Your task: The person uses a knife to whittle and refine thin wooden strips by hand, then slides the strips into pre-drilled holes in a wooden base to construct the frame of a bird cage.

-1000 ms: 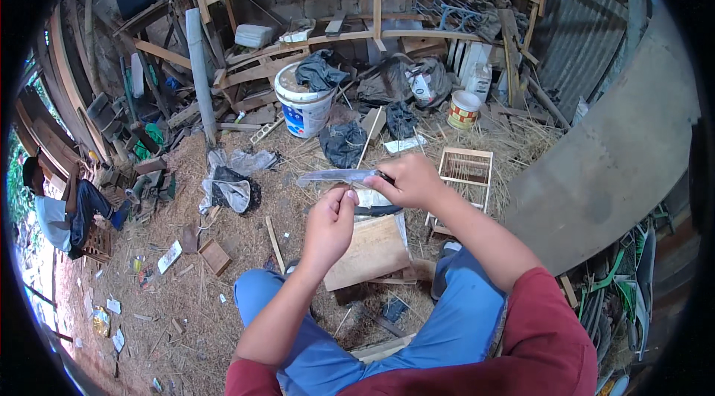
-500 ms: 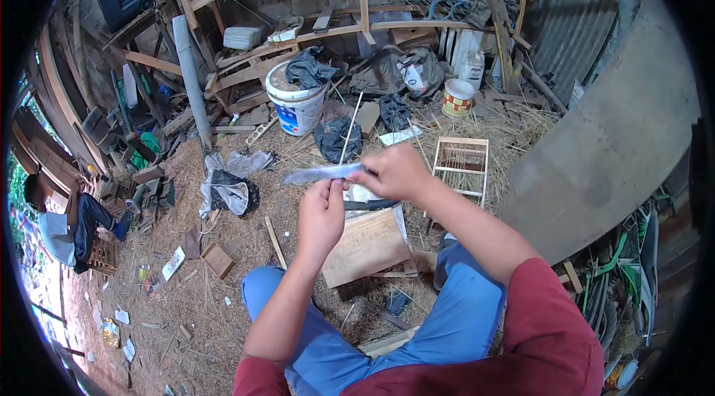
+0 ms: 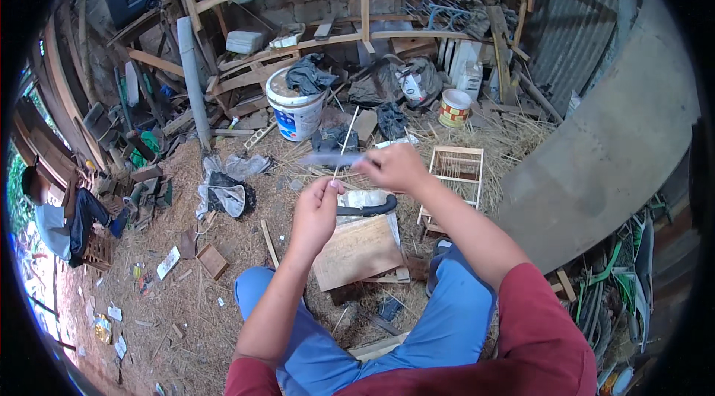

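My left hand (image 3: 316, 210) pinches the lower end of a thin pale stick (image 3: 348, 135) between thumb and fingers. The stick slants up and away from me. Closed round the handle of a knife, my right hand (image 3: 395, 168) is just right of the stick. The knife blade (image 3: 324, 160), smeared by motion, points left and crosses the stick a little beyond my left thumb. Whether the edge touches the stick, I cannot tell. Below my hands, between my knees, a wooden board (image 3: 359, 253) lies in front of a black curved piece (image 3: 369, 209).
A small wooden frame (image 3: 456, 181) stands to the right. Farther off are a white bucket (image 3: 296, 117) with a black bag on top and a smaller yellow-red tub (image 3: 454, 109). A large grey sheet (image 3: 596, 143) leans at right. At far left a person (image 3: 56, 221) sits.
My right hand has shifted the knife away from my left thumb, farther along the stick, and the blade is now blurred. My left hand keeps its pinch.
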Available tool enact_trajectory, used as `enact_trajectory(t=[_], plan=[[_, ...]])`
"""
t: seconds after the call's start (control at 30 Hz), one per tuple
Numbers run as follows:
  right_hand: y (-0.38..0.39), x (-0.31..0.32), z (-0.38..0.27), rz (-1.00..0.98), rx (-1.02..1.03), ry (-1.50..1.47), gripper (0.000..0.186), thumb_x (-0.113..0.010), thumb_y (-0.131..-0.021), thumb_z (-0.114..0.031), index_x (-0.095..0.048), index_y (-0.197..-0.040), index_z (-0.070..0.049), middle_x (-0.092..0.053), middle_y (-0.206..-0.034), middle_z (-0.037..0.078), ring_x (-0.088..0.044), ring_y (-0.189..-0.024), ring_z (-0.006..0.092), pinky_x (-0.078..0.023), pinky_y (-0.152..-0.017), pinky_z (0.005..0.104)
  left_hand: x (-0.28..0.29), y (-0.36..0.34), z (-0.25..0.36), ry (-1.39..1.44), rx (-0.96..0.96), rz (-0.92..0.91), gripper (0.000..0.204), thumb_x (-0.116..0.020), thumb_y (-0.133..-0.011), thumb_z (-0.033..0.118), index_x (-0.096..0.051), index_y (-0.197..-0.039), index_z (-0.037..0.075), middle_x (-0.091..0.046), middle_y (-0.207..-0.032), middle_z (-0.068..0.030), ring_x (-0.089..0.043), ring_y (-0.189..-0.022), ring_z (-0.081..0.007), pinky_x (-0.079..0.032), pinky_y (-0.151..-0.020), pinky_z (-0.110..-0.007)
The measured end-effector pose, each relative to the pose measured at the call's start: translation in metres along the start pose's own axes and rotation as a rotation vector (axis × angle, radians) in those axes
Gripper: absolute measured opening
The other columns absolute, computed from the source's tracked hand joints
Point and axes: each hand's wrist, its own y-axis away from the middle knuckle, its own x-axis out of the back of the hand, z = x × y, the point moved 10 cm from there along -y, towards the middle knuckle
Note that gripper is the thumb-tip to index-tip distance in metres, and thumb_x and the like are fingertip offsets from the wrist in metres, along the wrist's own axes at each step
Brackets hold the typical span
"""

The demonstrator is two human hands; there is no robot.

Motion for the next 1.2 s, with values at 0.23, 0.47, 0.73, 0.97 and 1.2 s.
enact_trajectory(t=[0.23, 0.47, 0.73, 0.97, 1.2], plan=[[0.019, 0.001, 0.122, 0.353, -0.496, -0.413, 0.065, -0.049, -0.100, -0.060, -0.062, -0.066, -0.006, -0.064, -0.064, 0.016, -0.062, -0.061, 0.0277, -0.047, -0.058, 0.0393, -0.004, 0.005, -0.014, 0.068, 0.018, -0.082, 0.023, -0.051, -0.106, 0.023, -0.060, -0.092, 0.008, -0.043, -0.068, 0.0066, -0.033, -0.054, -0.0025, -0.026, -0.048, -0.023], [0.025, -0.048, 0.049, 0.142, -0.743, -1.415, 0.053, -0.048, -0.103, -0.058, -0.052, -0.078, -0.012, -0.034, -0.054, -0.008, -0.029, -0.042, 0.0051, -0.020, -0.040, 0.0257, -0.003, 0.011, -0.047, 0.400, 0.359, -0.218, 0.016, -0.047, -0.108, 0.027, -0.052, -0.100, 0.013, -0.035, -0.064, 0.0075, -0.024, -0.046, -0.0030, -0.017, -0.041, -0.023], [0.011, -0.024, 0.064, 0.265, -0.649, -1.324, 0.031, -0.067, -0.098, -0.038, -0.061, -0.093, -0.008, -0.039, -0.054, -0.009, -0.030, -0.039, 0.0037, -0.020, -0.037, 0.0253, -0.033, 0.003, -0.040, 0.381, 0.343, -0.280, 0.016, -0.048, -0.108, 0.027, -0.052, -0.102, 0.013, -0.036, -0.063, 0.0071, -0.026, -0.046, -0.0030, -0.018, -0.041, -0.023], [0.019, -0.005, 0.084, 0.360, -0.669, -1.358, 0.019, -0.076, -0.092, -0.023, -0.070, -0.093, -0.005, -0.066, -0.085, -0.001, -0.056, -0.076, 0.0073, -0.046, -0.070, 0.0253, -0.047, 0.002, -0.030, 0.256, 0.257, -0.291, 0.014, -0.049, -0.108, 0.024, -0.053, -0.102, 0.012, -0.037, -0.061, 0.0092, -0.028, -0.048, -0.0029, -0.019, -0.041, -0.024], [0.013, -0.002, 0.067, 0.252, -0.590, -1.312, 0.019, -0.074, -0.094, -0.023, -0.064, -0.099, -0.007, -0.044, -0.057, -0.010, -0.034, -0.042, 0.0020, -0.022, -0.039, 0.0246, -0.043, -0.018, -0.021, 0.211, 0.044, -0.259, 0.023, -0.048, -0.108, 0.022, -0.053, -0.121, 0.003, -0.057, -0.085, -0.0043, -0.053, -0.068, -0.0094, -0.050, -0.065, -0.026]])
